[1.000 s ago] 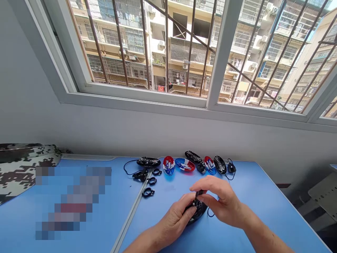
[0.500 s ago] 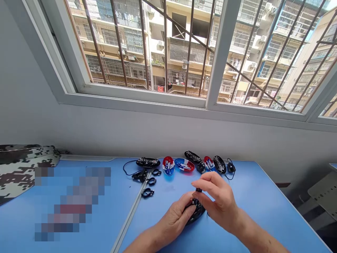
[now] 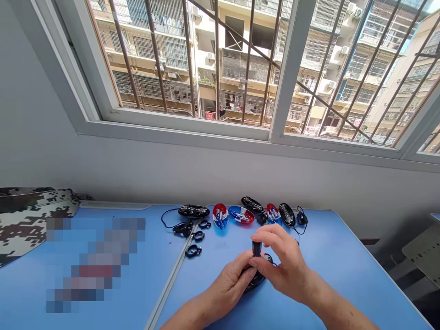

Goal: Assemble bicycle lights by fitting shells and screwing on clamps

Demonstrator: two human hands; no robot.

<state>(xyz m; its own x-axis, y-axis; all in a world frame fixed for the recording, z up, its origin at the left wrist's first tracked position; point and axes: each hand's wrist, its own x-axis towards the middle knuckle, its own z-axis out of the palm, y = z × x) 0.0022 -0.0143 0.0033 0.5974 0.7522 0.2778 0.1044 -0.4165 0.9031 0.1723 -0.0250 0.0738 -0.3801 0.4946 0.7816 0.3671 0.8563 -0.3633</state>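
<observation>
Here, both hands meet low over the blue table (image 3: 343,256). The left hand (image 3: 228,282) is curled around a black oval shell (image 3: 253,280). Its fingers are closed on the near and left edge of the shell, which seems to rest on the table top. The right hand (image 3: 283,266) comes in from the right side of the shell. Its thumb and fingers are pressed together on a small black cylinder (image 3: 256,248), which stands upright just above the shell. Whether the cylinder touches the shell I cannot tell, because the fingers cover that place.

Beyond the shell, close to the wall, lies a row of oval parts. There is a long black cover (image 3: 193,211) at the left end, then a red-and-blue lens (image 3: 220,215), a second lens (image 3: 241,214), and more black and coloured pieces toward the right end. Between this row and the shell, to the shell's left, three black clips (image 3: 193,250) lie near each other. Far to the left of the shell, a camouflage cloth (image 3: 30,215) lies at the table's back corner.
</observation>
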